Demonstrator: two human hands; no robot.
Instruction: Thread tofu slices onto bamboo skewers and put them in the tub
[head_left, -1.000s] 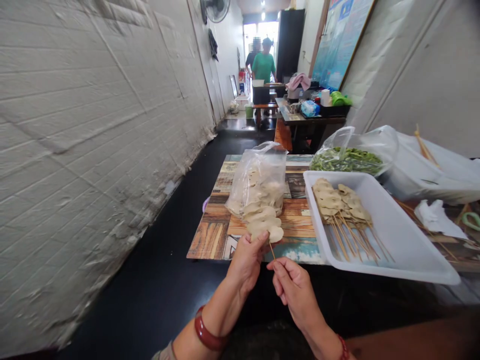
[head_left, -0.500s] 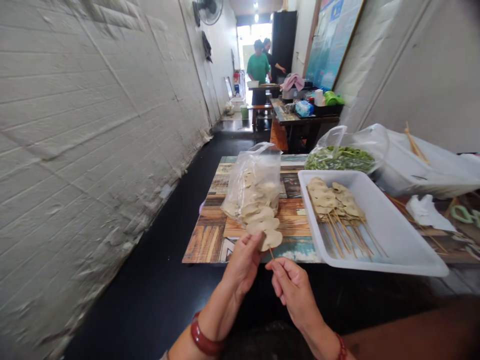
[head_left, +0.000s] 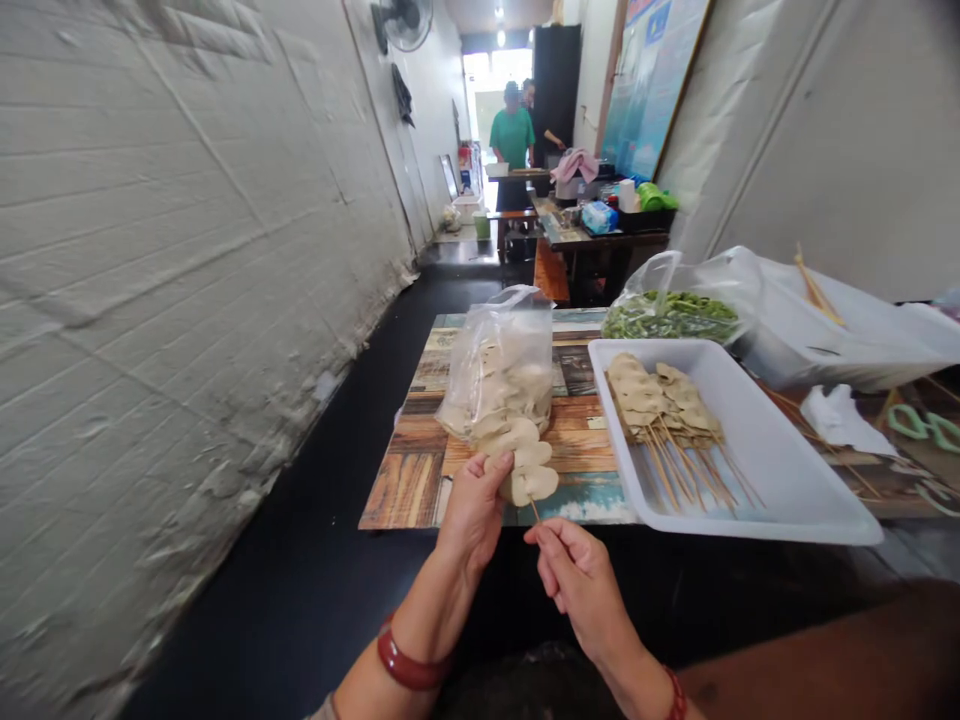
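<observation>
My left hand [head_left: 476,505] is closed on the beige slices [head_left: 534,485], flat and rounded, which are threaded in a row on a thin wooden skewer [head_left: 535,511]. Thumb and fingers of my right hand [head_left: 574,565] pinch the lower end of that skewer. Just beyond my left hand, a clear plastic bag [head_left: 499,350] holds more such slices, and the far end of the threaded row overlaps its mouth. To the right, several finished skewers of slices [head_left: 660,395] lie in a white tray [head_left: 817,522], sticks toward me.
Behind the tray sit a bag of green vegetables [head_left: 675,315] and another white tub [head_left: 862,350] with sticks. White tissue [head_left: 844,420] and green-handled scissors [head_left: 911,422] lie at right. A white wall [head_left: 187,300] runs along the left. Two people [head_left: 514,130] stand far back.
My left hand has shifted up along the row of slices, away from the skewer's lower end. My right hand keeps its pinch. The whole view has turned slightly.
</observation>
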